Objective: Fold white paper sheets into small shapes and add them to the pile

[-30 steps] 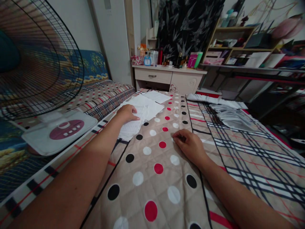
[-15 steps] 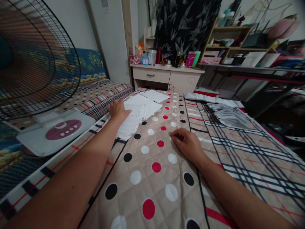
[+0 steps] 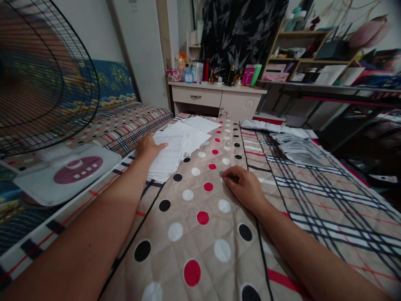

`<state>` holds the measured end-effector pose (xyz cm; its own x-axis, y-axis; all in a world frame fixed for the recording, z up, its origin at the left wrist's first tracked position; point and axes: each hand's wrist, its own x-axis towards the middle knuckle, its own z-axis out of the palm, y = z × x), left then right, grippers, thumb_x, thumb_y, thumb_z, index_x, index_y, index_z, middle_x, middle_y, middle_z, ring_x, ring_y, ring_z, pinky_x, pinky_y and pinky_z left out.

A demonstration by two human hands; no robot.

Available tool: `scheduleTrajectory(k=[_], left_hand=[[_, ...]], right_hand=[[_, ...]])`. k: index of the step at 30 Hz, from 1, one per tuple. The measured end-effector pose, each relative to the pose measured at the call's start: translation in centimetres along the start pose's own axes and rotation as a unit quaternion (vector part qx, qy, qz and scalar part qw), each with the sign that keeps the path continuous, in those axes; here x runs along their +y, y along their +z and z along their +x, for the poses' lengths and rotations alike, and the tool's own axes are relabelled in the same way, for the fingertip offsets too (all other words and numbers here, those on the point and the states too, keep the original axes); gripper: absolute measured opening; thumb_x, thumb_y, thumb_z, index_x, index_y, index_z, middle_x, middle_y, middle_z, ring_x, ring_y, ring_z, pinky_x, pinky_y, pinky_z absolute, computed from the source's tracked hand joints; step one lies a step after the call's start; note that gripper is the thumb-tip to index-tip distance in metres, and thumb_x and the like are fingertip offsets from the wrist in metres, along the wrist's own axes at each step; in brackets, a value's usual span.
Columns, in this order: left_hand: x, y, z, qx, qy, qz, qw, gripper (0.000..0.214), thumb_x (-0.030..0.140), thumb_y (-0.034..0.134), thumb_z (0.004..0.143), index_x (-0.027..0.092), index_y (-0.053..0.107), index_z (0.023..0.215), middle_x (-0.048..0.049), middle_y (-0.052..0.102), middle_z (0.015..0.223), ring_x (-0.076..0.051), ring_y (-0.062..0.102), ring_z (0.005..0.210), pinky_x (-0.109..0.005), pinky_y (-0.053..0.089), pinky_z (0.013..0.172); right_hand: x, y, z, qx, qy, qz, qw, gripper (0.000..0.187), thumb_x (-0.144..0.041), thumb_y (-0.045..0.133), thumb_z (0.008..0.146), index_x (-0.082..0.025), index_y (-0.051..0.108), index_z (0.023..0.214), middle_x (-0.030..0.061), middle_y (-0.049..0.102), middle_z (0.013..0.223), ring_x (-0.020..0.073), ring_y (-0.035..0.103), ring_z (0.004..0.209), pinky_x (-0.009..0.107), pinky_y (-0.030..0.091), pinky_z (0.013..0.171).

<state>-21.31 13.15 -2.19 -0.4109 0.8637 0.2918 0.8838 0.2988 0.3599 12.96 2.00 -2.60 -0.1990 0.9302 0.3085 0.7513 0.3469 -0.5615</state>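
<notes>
A stack of white printed sheets (image 3: 169, 152) lies on the left side of the patterned bed cover, its edges uneven. My left hand (image 3: 148, 147) rests at the stack's left edge, thumb stretched over the top sheet and apart from the fingers, which are partly hidden. Just behind the stack, more white papers (image 3: 191, 136) are spread out, overlapping one another. On the polka-dot band of the cover, my right hand (image 3: 240, 184) lies with its fingers curled and the tips together; nothing shows in them.
At the left stands a fan (image 3: 46, 79) with a white base (image 3: 106, 156). Folded white paper pieces (image 3: 297, 148) lie in a row at the cover's far right. A white cabinet (image 3: 200, 95) crowded with bottles stands beyond the bed, with shelves (image 3: 303, 37) to its right.
The whole view has shifted slightly, so things sit a little further left. Both hands keep nearly the same places on the stack and the cover.
</notes>
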Motion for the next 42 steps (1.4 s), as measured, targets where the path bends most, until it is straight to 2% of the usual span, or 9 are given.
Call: scheduleTrajectory(k=[7,13,19,23,25,28,33,36,42], left_hand=[[-1.0,0.9,0.3,0.051,0.015,-0.051,0.997,0.039,0.041,0.064,0.078,0.018,0.068,0.11,-0.0067,0.071,0.091,-0.023,0.065,0.089,-0.032,0.049,0.082],[-1.0,1.2,0.2,0.087,0.052,-0.061,0.993,0.052,0.047,0.065,0.075,0.019,0.063,0.119,-0.0078,0.068,0.102,-0.023,0.064,0.097,-0.031,0.048,0.085],[-0.3,0.6,-0.5,0.037,0.058,-0.047,0.997,0.047,0.049,0.061,0.079,0.022,0.064,0.117,-0.0059,0.07,0.101,-0.023,0.064,0.096,-0.031,0.046,0.087],[1.1,-0.1,-1.5,0.046,0.074,0.021,0.996,0.061,0.068,0.053,0.077,0.023,0.067,0.116,-0.0111,0.065,0.117,-0.03,0.058,0.112,-0.04,0.043,0.096],[2.3,-0.6,-2.0,0.005,0.093,0.072,0.993,0.074,0.078,0.047,0.073,0.02,0.069,0.115,-0.0158,0.063,0.123,-0.036,0.055,0.117,-0.045,0.042,0.097],[4.6,-1.9,-2.5,-0.108,0.103,0.131,0.98,0.095,0.089,0.044,0.062,0.013,0.07,0.112,-0.0213,0.065,0.118,-0.042,0.057,0.112,-0.047,0.044,0.093],[7.5,-4.0,-3.3,-0.171,0.121,0.179,0.961,0.101,0.086,0.063,0.044,0.014,0.067,0.115,-0.0215,0.063,0.122,-0.044,0.057,0.112,-0.045,0.046,0.091],[7.7,-4.5,-3.3,-0.204,0.143,0.187,0.95,0.093,0.075,0.073,0.045,0.017,0.067,0.117,-0.018,0.063,0.125,-0.041,0.057,0.113,-0.042,0.046,0.091],[6.9,-4.7,-2.3,-0.246,0.164,0.148,0.944,0.082,0.067,0.074,0.051,0.021,0.067,0.119,-0.0132,0.065,0.125,-0.034,0.062,0.107,-0.033,0.049,0.082]], right_hand=[[0.0,0.0,0.0,-0.001,0.004,-0.007,1.0,0.012,-0.021,0.06,0.08,-0.022,0.07,0.086,0.0015,0.072,0.087,0.0168,0.063,0.076,0.028,0.044,0.068],[0.0,0.0,0.0,-0.005,0.008,-0.003,1.0,0.013,-0.022,0.06,0.08,-0.023,0.07,0.088,0.0016,0.072,0.088,0.0172,0.064,0.077,0.028,0.045,0.067],[0.2,0.0,0.0,0.001,0.001,0.001,1.0,0.012,-0.022,0.059,0.08,-0.023,0.069,0.087,0.0017,0.072,0.088,0.0172,0.065,0.077,0.028,0.045,0.068],[0.0,-0.1,0.0,-0.002,-0.003,-0.005,1.0,0.012,-0.021,0.06,0.08,-0.022,0.07,0.086,0.0022,0.072,0.088,0.0169,0.064,0.076,0.028,0.045,0.067],[-0.1,-0.1,0.0,-0.002,-0.001,-0.002,1.0,0.012,-0.021,0.06,0.08,-0.022,0.07,0.087,0.0021,0.072,0.088,0.0168,0.064,0.076,0.028,0.045,0.067],[-0.1,-0.1,-0.1,-0.003,-0.003,0.002,1.0,0.013,-0.02,0.06,0.08,-0.022,0.07,0.087,0.0021,0.073,0.088,0.0168,0.064,0.076,0.028,0.045,0.067],[0.1,0.0,0.0,-0.002,-0.001,0.008,1.0,0.012,-0.02,0.06,0.079,-0.022,0.07,0.086,0.0019,0.073,0.088,0.0167,0.065,0.076,0.027,0.046,0.067],[0.1,-0.1,0.1,-0.003,0.001,0.009,1.0,0.012,-0.02,0.06,0.079,-0.022,0.07,0.086,0.0019,0.072,0.087,0.0169,0.065,0.076,0.028,0.046,0.068],[0.0,-0.1,0.0,-0.002,-0.006,0.01,1.0,0.012,-0.02,0.059,0.079,-0.022,0.069,0.086,0.0023,0.073,0.087,0.0173,0.065,0.077,0.028,0.047,0.067]])
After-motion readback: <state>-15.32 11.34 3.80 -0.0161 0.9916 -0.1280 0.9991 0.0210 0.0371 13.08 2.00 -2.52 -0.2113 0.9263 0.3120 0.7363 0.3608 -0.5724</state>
